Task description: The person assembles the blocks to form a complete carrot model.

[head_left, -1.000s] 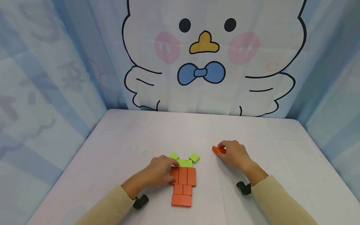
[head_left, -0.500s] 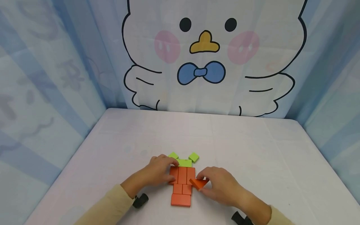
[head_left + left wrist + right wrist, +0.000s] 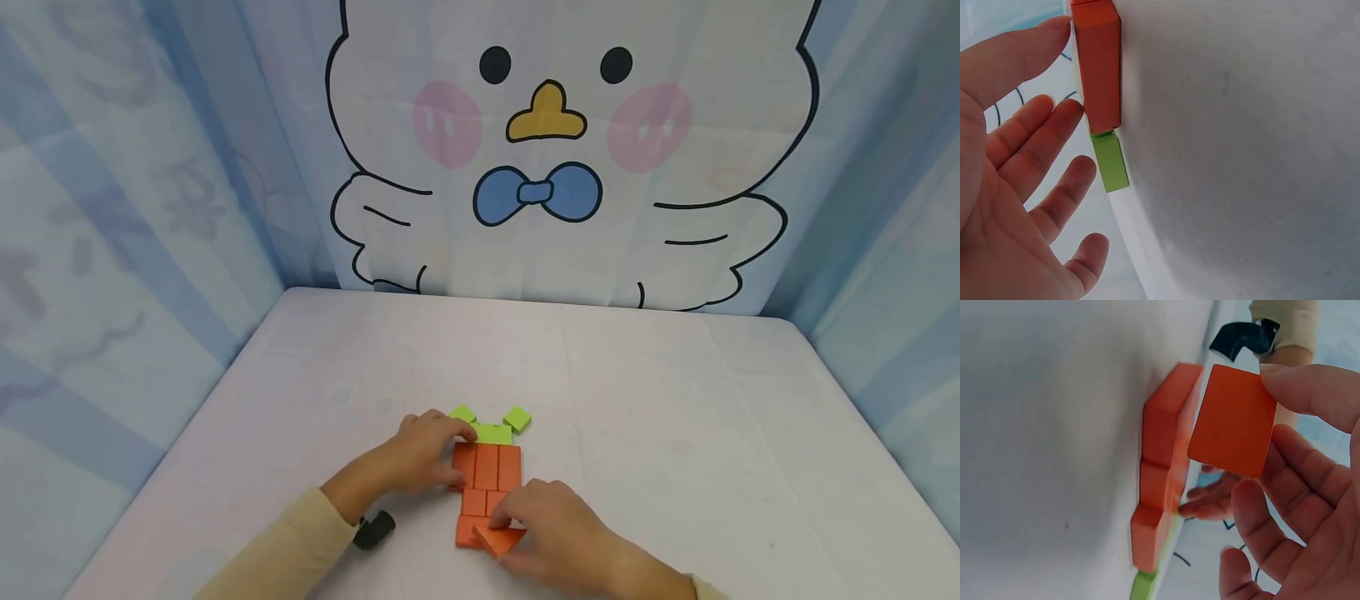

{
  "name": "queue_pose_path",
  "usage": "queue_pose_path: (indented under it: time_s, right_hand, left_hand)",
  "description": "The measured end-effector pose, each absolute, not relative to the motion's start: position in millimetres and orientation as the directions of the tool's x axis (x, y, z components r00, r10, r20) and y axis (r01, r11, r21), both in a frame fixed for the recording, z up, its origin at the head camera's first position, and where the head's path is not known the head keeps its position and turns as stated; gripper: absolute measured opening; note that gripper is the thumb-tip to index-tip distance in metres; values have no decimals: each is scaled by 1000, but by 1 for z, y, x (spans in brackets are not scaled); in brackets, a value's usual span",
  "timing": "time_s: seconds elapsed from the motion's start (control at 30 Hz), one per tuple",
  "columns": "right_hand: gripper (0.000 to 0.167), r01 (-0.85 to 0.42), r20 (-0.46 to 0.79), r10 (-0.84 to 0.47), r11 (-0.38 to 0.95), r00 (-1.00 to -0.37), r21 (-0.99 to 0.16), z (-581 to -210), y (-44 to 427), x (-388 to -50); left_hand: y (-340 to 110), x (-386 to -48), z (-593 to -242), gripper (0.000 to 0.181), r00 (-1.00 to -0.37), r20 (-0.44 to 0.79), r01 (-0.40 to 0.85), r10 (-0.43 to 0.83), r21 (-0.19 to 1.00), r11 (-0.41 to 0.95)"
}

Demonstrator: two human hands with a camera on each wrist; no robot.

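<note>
Orange blocks (image 3: 487,468) lie flat on the table in a joined column, with green blocks (image 3: 492,434) at its far end. My left hand (image 3: 426,454) rests at the column's left side, thumb and fingertips near or touching an orange block (image 3: 1099,72); its fingers are loosely extended. My right hand (image 3: 558,533) pinches another orange block (image 3: 498,541) between thumb and fingers, tilted over the column's near end. In the right wrist view this held block (image 3: 1233,422) shows a flat rectangular face above the column; whether it touches the column cannot be told.
A white cloth-covered table (image 3: 645,400) spreads around the blocks. Behind it hangs a curtain (image 3: 540,267) with a cartoon animal, and blue curtains (image 3: 135,250) close the sides. A black wrist device (image 3: 374,530) hangs below the left wrist.
My right hand has carried the orange block from the right of the column leftward and toward me, to above its near end. My left hand has stayed in place.
</note>
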State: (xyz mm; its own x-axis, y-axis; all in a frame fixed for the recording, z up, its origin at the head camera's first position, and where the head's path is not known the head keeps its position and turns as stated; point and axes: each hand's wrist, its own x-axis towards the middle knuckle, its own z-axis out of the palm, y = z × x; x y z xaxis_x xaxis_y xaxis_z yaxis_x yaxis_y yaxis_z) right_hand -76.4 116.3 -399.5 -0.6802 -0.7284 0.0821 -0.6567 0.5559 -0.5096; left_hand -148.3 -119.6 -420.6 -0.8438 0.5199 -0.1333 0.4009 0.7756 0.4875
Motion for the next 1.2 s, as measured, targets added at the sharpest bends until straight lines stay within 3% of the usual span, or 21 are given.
queue_pose_path:
  time_s: [0.13, 0.27, 0.53, 0.83, 1.2]
  right_hand:
    - [17, -706, 116, -756, 530, -645, -470, -403, 107, -71]
    - [18, -705, 51, -775, 542, -630, -458, -406, 99, -70]
    - [19, -665, -60, -762, 598, -645, -447, -411, 93, -72]
    - [21, -651, -82, -751, 616, -655, -444, -412, 93, -73]
    - [29, -709, -10, -831, 481, -556, -516, -415, 94, -84]
  left_hand:
    - [-120, -148, -421, 44, -844, -127, 403, 521, 490, 773]
    - [-120, -147, -420, 44, -844, -126, 403, 522, 494, 770]
    - [-119, -147, -418, 44, -844, -133, 398, 520, 494, 773]
    - [-120, -148, -420, 43, -842, -133, 403, 523, 491, 773]
    - [-121, -149, -421, 43, -844, -140, 389, 518, 505, 770]
